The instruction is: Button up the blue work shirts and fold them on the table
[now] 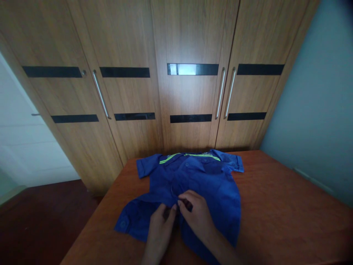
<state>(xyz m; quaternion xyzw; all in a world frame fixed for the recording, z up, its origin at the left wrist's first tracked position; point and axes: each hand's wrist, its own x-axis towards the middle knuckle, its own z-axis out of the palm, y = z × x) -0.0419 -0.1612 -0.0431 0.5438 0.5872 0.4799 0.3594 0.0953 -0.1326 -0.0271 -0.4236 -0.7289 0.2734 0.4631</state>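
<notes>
A blue short-sleeved button shirt (220,195) lies spread on a reddish-brown wooden table, collar end away from me. Yellow-green stripes cross its upper front, and a button shows below the collar. My left hand (162,224) pinches the front edge of the shirt near its middle, fingertips partly hidden by the cloth. Close beside it, my right hand (195,211) is closed on the same front edge, thumb and forefinger together. Between the hands the cloth is bunched and raised; whether a button is in the fingers I cannot tell. The lower left flap is folded outward, with a button near its corner.
Behind the table (275,206) stands a wooden wardrobe (190,95) with metal handles and dark strips. A pale blue wall (317,110) rises at the right. A white door (30,140) is at the left, above a dark red floor (46,217).
</notes>
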